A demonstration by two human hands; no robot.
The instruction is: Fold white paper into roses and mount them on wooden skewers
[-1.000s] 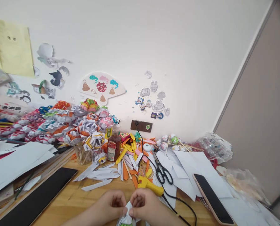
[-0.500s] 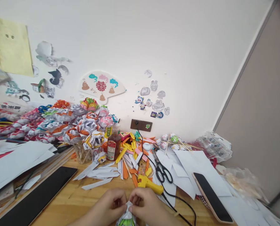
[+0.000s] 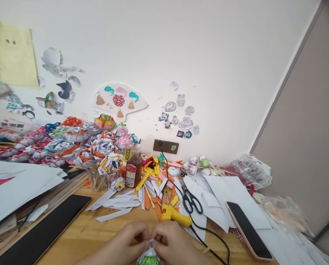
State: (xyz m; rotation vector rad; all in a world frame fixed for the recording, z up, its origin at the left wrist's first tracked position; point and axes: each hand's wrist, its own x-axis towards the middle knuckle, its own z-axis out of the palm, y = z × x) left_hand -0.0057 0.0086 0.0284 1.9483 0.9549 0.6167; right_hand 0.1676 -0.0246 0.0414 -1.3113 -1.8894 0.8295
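At the bottom middle, a folded paper flower (image 3: 149, 257) in white and green is partly cut off by the lower edge. My left hand (image 3: 132, 237) pinches its white paper tip from the left. From the right, my right hand (image 3: 168, 239) pinches the same tip, the fingers of both hands almost meeting. Just beyond the hands lies a yellow glue gun (image 3: 177, 216) with a black cord. Black-handled scissors (image 3: 192, 204) rest on white paper to its right. Folded white paper strips (image 3: 120, 204) lie beyond my left hand.
Finished paper flowers (image 3: 103, 147) are heaped at the back left, beside a bottle of amber liquid (image 3: 133, 167). A dark flat slab (image 3: 45, 230) lies on the left, a phone (image 3: 248, 230) on the right. White sheets (image 3: 23, 180) stack at far left. The cord runs to a wall socket (image 3: 165, 146).
Both hands stay pinched on the flower's tip. The tip sits slightly lower and more of the green part shows. At the far left edge, fingers seen by the papers have shifted up.
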